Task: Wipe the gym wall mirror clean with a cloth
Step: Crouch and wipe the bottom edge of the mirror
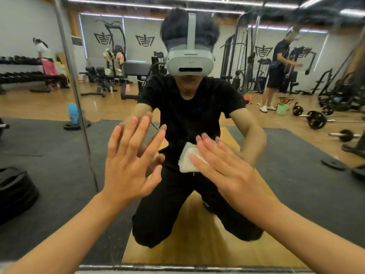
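The wall mirror fills the whole view and reflects me kneeling in black clothes with a headset on. My left hand lies flat against the glass left of centre, fingers straight and spread. My right hand presses a folded white cloth onto the glass with straight fingers; part of the cloth shows past the fingertips, the rest is under the palm.
A vertical seam between mirror panels runs down the left side. The mirror's bottom edge lies just below my forearms. The reflection shows weight plates, barbells, machines, black floor mats and two other people far behind.
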`<action>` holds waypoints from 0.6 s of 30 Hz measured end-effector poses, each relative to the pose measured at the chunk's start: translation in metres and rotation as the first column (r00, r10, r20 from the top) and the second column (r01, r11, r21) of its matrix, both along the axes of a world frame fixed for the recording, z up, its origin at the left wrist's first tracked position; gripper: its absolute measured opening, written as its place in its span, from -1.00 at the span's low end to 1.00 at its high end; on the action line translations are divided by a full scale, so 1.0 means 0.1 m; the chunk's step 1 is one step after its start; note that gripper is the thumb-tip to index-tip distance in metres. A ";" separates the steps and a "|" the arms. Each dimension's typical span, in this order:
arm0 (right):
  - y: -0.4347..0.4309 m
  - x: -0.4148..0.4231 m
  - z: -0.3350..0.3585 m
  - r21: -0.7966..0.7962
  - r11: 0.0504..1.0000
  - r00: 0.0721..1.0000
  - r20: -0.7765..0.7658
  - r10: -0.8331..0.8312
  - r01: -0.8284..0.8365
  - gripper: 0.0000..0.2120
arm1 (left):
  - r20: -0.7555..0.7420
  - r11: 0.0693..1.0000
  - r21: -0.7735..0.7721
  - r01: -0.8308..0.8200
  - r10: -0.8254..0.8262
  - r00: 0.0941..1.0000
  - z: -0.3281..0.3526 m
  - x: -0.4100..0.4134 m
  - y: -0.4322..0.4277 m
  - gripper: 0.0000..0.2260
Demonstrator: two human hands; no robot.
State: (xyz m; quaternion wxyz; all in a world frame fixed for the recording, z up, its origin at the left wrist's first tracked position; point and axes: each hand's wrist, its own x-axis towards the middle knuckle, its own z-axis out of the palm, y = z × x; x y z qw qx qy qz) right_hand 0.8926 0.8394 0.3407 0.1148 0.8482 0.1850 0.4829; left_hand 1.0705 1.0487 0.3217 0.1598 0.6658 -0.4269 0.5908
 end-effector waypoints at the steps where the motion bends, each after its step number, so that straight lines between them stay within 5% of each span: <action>1: 0.14 0.17 0.20 0.006 0.999 0.998 0.053 0.033 -0.033 -0.67 | -0.004 0.999 -0.013 -0.036 0.036 0.999 0.02 0.00 -0.04 -0.34; 5: 0.28 0.47 0.37 0.011 0.999 0.992 0.116 0.049 -0.050 -0.68 | 0.006 0.997 -0.024 -0.079 0.079 0.997 -0.02 0.04 -0.06 -0.28; 12: -0.51 -0.39 -0.20 -0.013 0.995 0.990 -0.097 -0.099 0.098 -0.42 | 0.047 0.992 -0.047 -0.118 0.120 0.992 -0.05 0.06 -0.11 -0.27; 18: 0.31 0.55 0.72 -0.029 0.997 0.992 0.102 0.068 -0.066 -0.69 | 0.049 0.994 -0.045 -0.098 0.100 0.994 -0.04 0.05 -0.07 -0.28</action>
